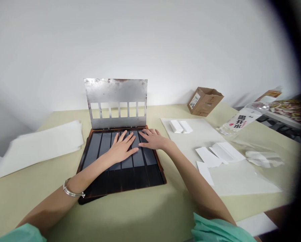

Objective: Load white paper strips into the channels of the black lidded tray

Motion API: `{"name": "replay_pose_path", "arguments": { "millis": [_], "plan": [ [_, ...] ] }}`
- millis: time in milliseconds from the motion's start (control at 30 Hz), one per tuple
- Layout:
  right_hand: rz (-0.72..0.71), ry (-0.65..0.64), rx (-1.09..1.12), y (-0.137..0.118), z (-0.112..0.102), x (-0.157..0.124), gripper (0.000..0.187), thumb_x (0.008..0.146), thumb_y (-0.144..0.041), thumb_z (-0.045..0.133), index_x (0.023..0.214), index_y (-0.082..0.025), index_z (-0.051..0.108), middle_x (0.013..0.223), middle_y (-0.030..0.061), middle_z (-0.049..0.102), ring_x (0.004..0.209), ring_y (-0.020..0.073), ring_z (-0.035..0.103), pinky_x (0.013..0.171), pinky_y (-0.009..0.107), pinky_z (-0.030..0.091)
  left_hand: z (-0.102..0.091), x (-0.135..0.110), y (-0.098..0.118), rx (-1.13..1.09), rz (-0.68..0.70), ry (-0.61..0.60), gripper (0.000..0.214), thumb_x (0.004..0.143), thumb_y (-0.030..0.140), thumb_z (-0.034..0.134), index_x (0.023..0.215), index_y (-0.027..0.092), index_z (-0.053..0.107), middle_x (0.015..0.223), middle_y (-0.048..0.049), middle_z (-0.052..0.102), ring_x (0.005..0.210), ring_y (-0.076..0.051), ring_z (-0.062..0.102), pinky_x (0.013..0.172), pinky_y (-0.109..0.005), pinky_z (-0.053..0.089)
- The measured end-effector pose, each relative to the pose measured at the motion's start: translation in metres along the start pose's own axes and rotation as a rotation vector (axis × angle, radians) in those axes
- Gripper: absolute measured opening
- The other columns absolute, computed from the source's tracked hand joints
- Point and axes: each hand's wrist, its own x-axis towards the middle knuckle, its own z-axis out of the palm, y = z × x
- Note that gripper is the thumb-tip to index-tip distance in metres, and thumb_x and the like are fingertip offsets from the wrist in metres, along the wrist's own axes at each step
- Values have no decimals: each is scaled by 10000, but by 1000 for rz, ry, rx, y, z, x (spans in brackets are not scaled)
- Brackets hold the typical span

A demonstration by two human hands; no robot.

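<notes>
A shallow dark tray (137,178) with a brown rim lies on the table. Grey rectangular strips (92,149) sit side by side in its upper part, parted by dark dividers. Hinged to its far edge, a metal plate (116,91) with a row of rectangular windows stands upright. My left hand (121,149) rests flat over the middle strips, fingers spread. Over the strips at the right side is my right hand (153,139), palm down with fingers stretched out. Neither hand grips anything, and both partly cover the strips.
A stack of white sheets (47,143) lies at the left. To the right, a white sheet (231,181) bears small white stacks (177,126) and loose white pieces (208,157). Beyond are a brown paper bag (207,102), a clear bottle (243,117) and crumpled clear plastic (263,158).
</notes>
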Motion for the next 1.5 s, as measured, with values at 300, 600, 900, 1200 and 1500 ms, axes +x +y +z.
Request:
{"name": "replay_pose_path", "arguments": {
  "millis": [300, 600, 900, 1200, 1500],
  "plan": [
    [14, 22, -9, -1, 2, 1, 547, 915, -453, 539, 1393, -231, 394, 1502, 103, 294, 1351, 325, 312, 1093, 600, 238, -1, 0, 2, -10, 4, -10, 558, 921, 484, 518, 1400, 238, 374, 1516, -97, 268, 1397, -330, 227, 1137, -617, 142],
    [32, 72, 26, -6, -3, -2, 537, 914, -441, 546, 1387, -233, 400, 1496, 104, 302, 1337, 322, 335, 1082, 593, 267, -13, 3, 1, -135, -40, 40, 528, 917, 455, 541, 1381, 244, 402, 1510, -94, 278, 1388, -327, 246, 1136, -615, 160],
    [14, 30, 164, -23, -31, -46, 619, 915, -481, 525, 1446, -251, 304, 1539, 106, 212, 1370, 339, 274, 1092, 598, 247, -79, -33, -22, -485, -284, 231, 511, 949, 445, 482, 1411, 266, 356, 1547, -85, 192, 1400, -323, 227, 1132, -598, 215],
    [-21, -49, 306, -17, 39, -144, 923, 817, -509, 632, 1512, -258, 80, 1567, 126, 140, 1414, 359, 174, 1119, 587, 199, -43, -183, -40, -794, -590, 172, 680, 881, 610, 492, 1437, 266, 307, 1565, -81, 176, 1423, -317, 204, 1156, -557, 208],
    [77, 192, 475, -28, 65, -146, 999, 768, -255, 590, 1509, -285, -80, 1505, 72, 325, 1371, 253, 322, 1084, 419, 351, -40, -195, -3, -1094, -711, 282, 549, 925, 509, 499, 1390, 235, 394, 1499, -100, 330, 1361, -291, 345, 1128, -561, 265]
  ]
}}
